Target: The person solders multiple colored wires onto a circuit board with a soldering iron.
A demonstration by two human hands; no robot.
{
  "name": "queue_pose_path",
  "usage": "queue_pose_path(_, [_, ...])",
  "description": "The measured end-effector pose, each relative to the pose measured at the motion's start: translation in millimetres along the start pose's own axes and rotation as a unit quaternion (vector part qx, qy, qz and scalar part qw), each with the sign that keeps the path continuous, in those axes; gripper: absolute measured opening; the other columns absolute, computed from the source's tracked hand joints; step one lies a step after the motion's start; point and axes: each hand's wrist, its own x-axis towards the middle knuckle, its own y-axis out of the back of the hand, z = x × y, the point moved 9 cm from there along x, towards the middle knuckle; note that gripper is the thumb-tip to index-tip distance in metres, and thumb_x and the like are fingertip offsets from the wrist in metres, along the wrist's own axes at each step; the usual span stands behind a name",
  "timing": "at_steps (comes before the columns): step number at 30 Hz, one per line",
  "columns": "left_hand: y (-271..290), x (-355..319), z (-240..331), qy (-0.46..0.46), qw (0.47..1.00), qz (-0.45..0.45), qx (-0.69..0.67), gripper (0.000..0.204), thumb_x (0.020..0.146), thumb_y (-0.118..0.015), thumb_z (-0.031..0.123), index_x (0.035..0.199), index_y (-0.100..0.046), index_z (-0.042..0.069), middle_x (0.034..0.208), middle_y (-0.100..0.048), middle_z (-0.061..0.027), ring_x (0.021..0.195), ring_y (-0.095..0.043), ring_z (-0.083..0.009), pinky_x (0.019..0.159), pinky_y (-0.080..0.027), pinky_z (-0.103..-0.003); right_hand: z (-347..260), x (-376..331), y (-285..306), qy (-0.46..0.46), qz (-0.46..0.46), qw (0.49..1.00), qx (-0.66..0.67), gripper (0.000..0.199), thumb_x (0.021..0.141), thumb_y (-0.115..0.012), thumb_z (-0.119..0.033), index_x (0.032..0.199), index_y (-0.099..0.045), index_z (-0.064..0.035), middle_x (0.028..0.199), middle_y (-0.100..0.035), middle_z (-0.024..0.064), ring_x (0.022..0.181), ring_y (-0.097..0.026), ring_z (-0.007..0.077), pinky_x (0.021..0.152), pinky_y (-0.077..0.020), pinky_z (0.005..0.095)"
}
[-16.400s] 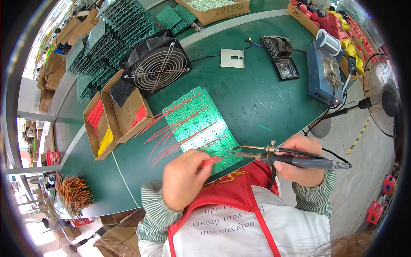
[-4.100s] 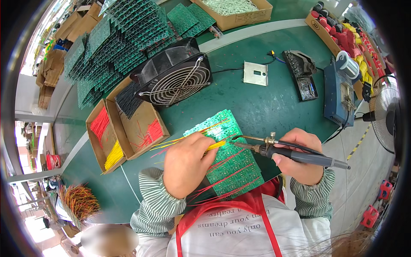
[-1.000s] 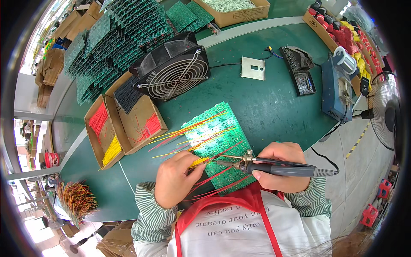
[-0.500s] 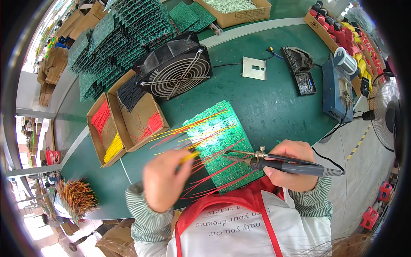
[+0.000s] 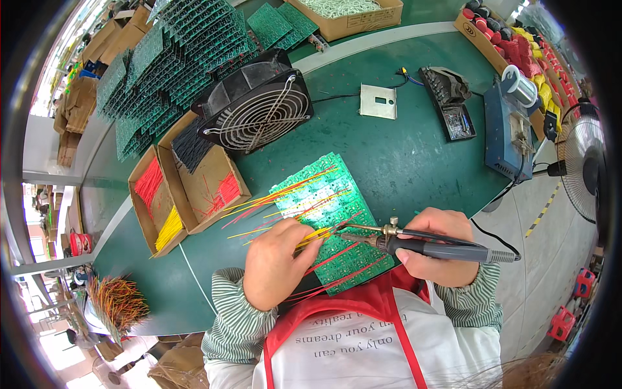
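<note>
2 hands work over the green circuit board [image 5: 327, 214] on the tabletop [image 5: 414, 162]. Left hand [image 5: 278, 262] pinches a yellow wire [image 5: 311, 236]; right hand [image 5: 437, 246] grips the soldering iron [image 5: 421, 245], its tip just left of that hand. Step in hand: soldering this wire; the joint likely needs steady contact.

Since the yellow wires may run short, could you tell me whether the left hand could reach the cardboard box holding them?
Probably yes: the left hand lies near the cardboard box, with bare green table between.
</note>
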Motion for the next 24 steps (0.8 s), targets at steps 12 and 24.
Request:
queue_pose_path(12, [0,0,-1,-0.001,1.000,-0.005,0.012,0.011,0.074,-0.071,0.006,0.078,-0.063,0.000,0.072,-0.057,-0.0081,0.056,-0.054,-0.0184,0.050,-0.042,-0.029,-1,3,2,-0.002,-0.007,1.000,0.007,0.015,0.067,-0.071,-0.003,0.076,-0.058,-0.0006,0.063,-0.062,0.0049,0.049,-0.055,0.0087,0.045,-0.0419,0.0234])
queue_pose_path(24, [31,3,22,-0.014,0.996,0.047,0.071,0.009,0.076,-0.069,0.008,0.081,-0.063,0.004,0.076,-0.059,-0.0096,0.064,-0.059,-0.0272,0.057,-0.048,-0.036,0,-7,19,-0.003,0.016,0.999,-0.037,0.016,0.066,-0.070,-0.004,0.076,-0.058,-0.0009,0.061,-0.061,0.0043,0.049,-0.056,0.0099,0.046,-0.0426,0.0232])
